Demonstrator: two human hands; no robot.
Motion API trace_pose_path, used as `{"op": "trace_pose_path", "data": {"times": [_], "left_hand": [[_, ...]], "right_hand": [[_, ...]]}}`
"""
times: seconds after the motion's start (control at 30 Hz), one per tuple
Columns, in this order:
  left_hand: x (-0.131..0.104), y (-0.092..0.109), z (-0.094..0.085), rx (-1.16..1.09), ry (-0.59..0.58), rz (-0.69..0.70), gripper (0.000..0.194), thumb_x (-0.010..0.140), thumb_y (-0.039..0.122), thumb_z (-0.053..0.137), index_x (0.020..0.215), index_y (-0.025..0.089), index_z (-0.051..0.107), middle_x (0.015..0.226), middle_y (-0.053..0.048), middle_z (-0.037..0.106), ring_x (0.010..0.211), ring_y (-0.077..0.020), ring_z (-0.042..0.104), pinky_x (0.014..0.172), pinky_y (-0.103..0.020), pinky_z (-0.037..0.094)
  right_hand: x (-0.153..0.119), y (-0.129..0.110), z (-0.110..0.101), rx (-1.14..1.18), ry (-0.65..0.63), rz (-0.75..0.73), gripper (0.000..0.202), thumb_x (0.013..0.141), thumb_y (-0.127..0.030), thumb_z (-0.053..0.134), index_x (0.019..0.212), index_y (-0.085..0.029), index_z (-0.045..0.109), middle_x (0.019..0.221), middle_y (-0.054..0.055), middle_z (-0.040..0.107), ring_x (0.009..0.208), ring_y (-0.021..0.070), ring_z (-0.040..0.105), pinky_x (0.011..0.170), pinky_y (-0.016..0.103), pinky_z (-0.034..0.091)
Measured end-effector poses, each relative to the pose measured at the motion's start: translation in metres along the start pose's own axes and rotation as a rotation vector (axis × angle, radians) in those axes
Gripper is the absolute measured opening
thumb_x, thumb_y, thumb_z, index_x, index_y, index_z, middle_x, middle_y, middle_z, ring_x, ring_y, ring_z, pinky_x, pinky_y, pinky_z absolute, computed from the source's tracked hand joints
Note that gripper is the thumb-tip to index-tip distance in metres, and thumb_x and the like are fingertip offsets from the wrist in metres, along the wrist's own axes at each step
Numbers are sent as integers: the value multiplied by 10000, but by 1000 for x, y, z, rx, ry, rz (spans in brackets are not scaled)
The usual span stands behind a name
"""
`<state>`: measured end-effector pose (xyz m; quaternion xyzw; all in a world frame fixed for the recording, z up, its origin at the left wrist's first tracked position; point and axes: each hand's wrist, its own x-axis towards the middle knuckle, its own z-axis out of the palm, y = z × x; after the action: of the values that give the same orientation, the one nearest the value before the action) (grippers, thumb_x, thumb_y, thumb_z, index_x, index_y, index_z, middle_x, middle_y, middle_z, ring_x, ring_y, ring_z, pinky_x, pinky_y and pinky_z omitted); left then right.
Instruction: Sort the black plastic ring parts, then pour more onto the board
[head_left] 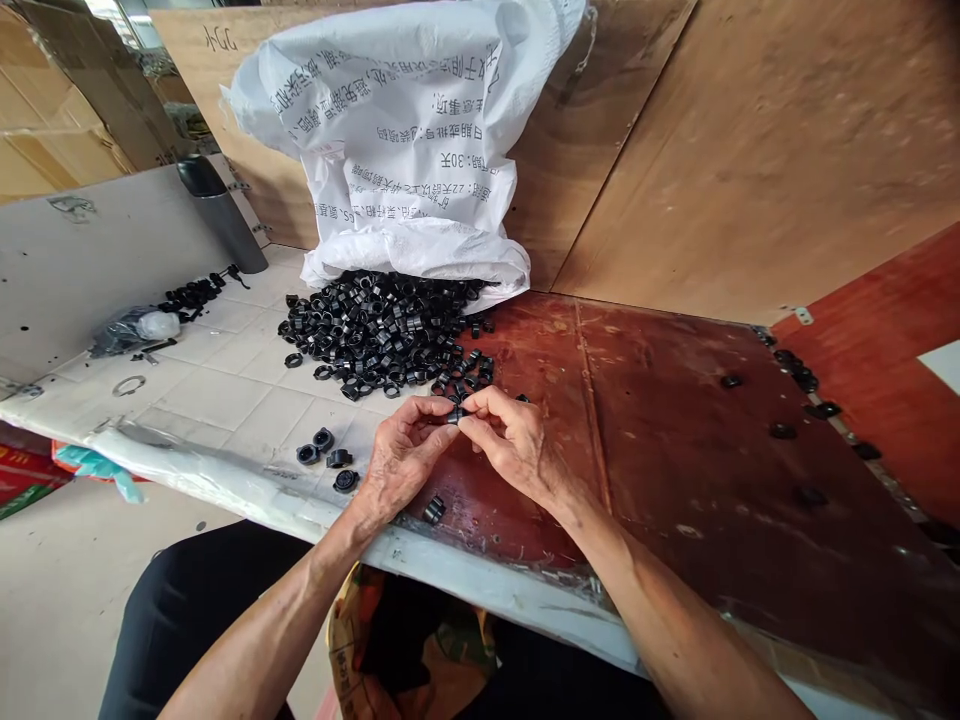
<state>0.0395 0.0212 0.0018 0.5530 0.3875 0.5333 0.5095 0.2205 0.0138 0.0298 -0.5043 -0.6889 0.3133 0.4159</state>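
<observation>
Between my two hands is a small black part (455, 415), pinched from both sides. My left hand (405, 450) has its thumb and fingers closed on the part's left side, and my right hand (510, 435) grips it from the right. Just beyond them a heap of black rings (382, 330) spills from the mouth of a white woven sack (412, 150). Left of my left hand lie several round black parts (339, 458). Another black part (434, 510) rests near the table's front edge, between my forearms.
A dark bottle (225, 220) stands at the back left, near a plastic bag (139, 328) and small black pieces. A metal ring (128, 386) lies on the left. Wooden boards (750, 150) wall the back. More black parts (782, 430) are scattered on the right.
</observation>
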Motion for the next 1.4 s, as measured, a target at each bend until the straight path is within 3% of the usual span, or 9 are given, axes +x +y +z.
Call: {"op": "trace_pose_path", "data": {"times": [0.2,0.4,0.5,0.63,0.87,1.03,1.13,1.27,1.4], "left_hand": [[-4,0,-8,588,-166,508,172,1010,149,592,1142,214,679,1218,-105,745,1142,-221,736,995,-369,605],[-24,19,-30,818,-342,517,230,1031,109,512,1189,223,634,1329,-137,700,1222,-249,710,995,-373,602],[-28,31,-47,960,-461,415,138,983,143,577,1072,213,656,1077,-97,726,1002,-240,720,852,-347,589],[-15,37,-50,1204,-478,238,192,974,274,678,795,209,647,869,-72,684,894,-260,686,812,-365,537],[20,9,-11,1178,-305,101,216,932,201,728,1139,191,668,1076,-91,712,942,-284,712,811,-375,534],[22,-8,-9,1145,-314,133,178,940,161,657,1114,197,673,1127,-102,700,979,-279,713,832,-369,547],[18,-12,-12,1139,-274,161,185,908,152,649,1090,181,659,1104,-109,702,970,-281,712,855,-378,555],[15,-16,-13,1105,-211,181,199,836,114,644,1023,177,669,992,-98,733,932,-285,723,841,-380,564],[18,-18,-14,1059,-123,197,269,793,95,674,1048,177,698,946,-70,744,908,-269,731,838,-361,572]], "right_hand": [[2,3,12,418,-70,391,377,871,-516,709,704,-188,628,556,-24,587,493,125,548,557,269,436],[-2,-4,16,600,-327,560,399,812,-506,750,629,-207,559,539,-42,523,390,93,403,417,260,395],[-2,2,6,153,-364,428,442,935,-462,628,586,-201,557,517,-16,535,404,100,434,432,244,291],[8,24,-5,-281,-36,213,199,870,-256,686,699,-203,598,601,-17,583,549,135,522,534,252,297],[15,45,-1,-325,16,7,156,819,-119,677,956,-192,667,977,55,681,848,186,645,766,290,468],[17,45,-5,-254,-12,13,39,887,-183,676,850,-196,673,798,14,663,728,173,623,698,290,478],[20,49,-4,-261,82,-192,240,930,-68,528,1032,-176,717,1004,84,711,929,205,693,857,334,559],[23,58,5,-404,-65,-376,643,910,63,394,1453,-200,616,1486,128,631,1338,241,624,1135,413,525],[24,63,14,-584,-131,-379,636,899,73,437,1444,-190,636,1560,109,594,1332,276,621,1117,448,554]]}}
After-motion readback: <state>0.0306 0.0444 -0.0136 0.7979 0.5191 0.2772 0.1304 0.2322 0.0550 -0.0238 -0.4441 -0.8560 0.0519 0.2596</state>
